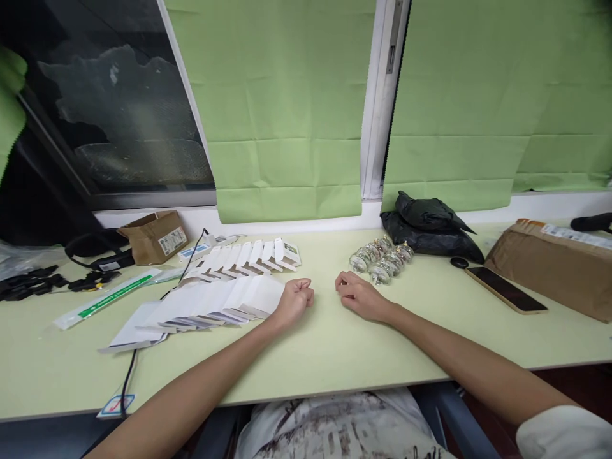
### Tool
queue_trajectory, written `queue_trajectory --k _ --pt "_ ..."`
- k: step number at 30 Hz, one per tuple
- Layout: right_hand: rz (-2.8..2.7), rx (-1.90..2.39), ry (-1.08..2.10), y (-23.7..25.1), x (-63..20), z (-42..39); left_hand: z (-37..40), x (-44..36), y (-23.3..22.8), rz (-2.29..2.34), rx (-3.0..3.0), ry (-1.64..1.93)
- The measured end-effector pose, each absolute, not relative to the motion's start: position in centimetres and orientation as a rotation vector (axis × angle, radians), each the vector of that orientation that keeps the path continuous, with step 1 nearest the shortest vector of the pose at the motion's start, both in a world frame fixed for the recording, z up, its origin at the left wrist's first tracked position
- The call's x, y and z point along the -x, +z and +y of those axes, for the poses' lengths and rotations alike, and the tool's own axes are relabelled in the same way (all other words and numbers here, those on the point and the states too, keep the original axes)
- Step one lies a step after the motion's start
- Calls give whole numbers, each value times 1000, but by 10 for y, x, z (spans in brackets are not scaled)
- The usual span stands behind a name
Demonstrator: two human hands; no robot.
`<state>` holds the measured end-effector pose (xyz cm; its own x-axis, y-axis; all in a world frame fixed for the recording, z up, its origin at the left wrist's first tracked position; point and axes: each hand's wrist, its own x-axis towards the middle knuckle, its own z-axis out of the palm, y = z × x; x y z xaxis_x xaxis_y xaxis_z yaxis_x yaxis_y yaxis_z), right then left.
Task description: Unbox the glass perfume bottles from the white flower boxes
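My left hand (295,301) rests on the table as a closed fist with nothing showing in it. It lies at the right end of an overlapping row of flat-lying white cartons (205,303). Behind that row, several open-ended white boxes (253,255) lean in a line. Across a small gap, my right hand (361,295) rests with its fingers curled in, no object visible in them. Just beyond it stand two short rows of round, clear, shiny baubles (381,271) with gold-coloured tops.
On the pale table (325,357), a phone (507,290), a large brown package (554,268) and black plastic bags (425,229) lie right. An open cardboard box (155,237), black cables (38,280) and a green-striped plastic sleeve (108,298) lie left. Green curtains (287,108) hang behind.
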<state>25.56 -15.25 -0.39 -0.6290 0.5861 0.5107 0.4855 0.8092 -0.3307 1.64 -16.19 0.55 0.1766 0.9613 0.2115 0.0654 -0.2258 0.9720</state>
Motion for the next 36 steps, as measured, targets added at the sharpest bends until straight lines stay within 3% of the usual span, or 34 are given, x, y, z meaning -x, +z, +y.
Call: queue_trajectory --k 12,21,36 --pt "-2184 842 358 -8 -257 -149 -156 -14 3 1066 -1714 1178" --pt "-2225 849 213 0 -254 -152 -160 -15 3 1111 -1805 1126" --pt "-2199 978 350 -6 -254 -152 -159 -16 5 1118 -1839 1138"
